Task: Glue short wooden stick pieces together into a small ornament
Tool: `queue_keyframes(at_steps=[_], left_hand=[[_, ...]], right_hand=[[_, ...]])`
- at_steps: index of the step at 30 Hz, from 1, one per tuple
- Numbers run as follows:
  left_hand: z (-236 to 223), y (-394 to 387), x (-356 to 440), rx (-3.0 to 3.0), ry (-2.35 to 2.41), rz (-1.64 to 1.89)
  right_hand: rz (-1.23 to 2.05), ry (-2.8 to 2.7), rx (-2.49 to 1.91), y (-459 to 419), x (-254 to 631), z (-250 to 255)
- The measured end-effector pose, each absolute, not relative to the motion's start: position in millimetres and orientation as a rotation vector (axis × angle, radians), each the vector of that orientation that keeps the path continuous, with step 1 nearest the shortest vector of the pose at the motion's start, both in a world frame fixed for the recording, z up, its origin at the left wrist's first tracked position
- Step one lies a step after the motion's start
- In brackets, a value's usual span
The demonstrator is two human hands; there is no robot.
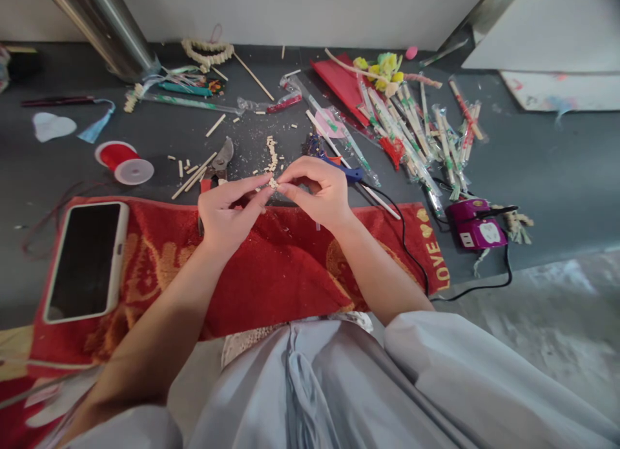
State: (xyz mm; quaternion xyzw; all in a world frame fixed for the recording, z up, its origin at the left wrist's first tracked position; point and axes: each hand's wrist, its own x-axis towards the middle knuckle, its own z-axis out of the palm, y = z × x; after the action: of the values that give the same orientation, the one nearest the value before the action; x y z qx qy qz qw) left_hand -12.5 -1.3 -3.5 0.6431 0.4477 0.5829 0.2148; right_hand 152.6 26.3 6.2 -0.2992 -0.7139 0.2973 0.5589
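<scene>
My left hand (230, 210) and my right hand (317, 189) meet over the near edge of the table. Their thumbs and forefingers pinch a tiny cluster of cut wooden stick pieces (273, 183) from both sides. Just beyond the fingertips, a narrow trail of short wooden bits (272, 153) lies amid crumbs. Pruning shears (223, 159) rest beside my left hand, their handles partly covered by it. A blue glue gun (351, 173) lies behind my right hand, which hides part of it. Cut sticks (194, 176) are left of the shears.
A red towel (290, 268) lies under my forearms, with a phone (87, 261) on its left. Behind are a spool of red thread (123, 163), several wrapped chopsticks (404, 135) and a red envelope (334, 84). A purple plug adapter (477, 226) with black cable sits right.
</scene>
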Motion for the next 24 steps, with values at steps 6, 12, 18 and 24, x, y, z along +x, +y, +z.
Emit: queue_keyframes(at_steps=[6, 12, 18, 24], left_hand=[[-0.5, -2.2, -14.4, 1.858, 1.258, 1.564], [2.1, -1.2, -13.3, 1.744, 1.256, 1.549], [3.3, -0.9, -11.5, 1.655, 1.297, 1.546], [4.4, -0.6, -10.8, 1.647, 1.281, 1.567]], right_hand=[[0.802, -1.634, -0.753, 24.6, 150.9, 5.7], [0.727, -1.692, -0.737, 24.5, 151.3, 2.9], [0.618, -1.767, -0.776, 24.0, 152.5, 3.4], [0.61, -1.73, -0.705, 23.8, 150.8, 2.2]])
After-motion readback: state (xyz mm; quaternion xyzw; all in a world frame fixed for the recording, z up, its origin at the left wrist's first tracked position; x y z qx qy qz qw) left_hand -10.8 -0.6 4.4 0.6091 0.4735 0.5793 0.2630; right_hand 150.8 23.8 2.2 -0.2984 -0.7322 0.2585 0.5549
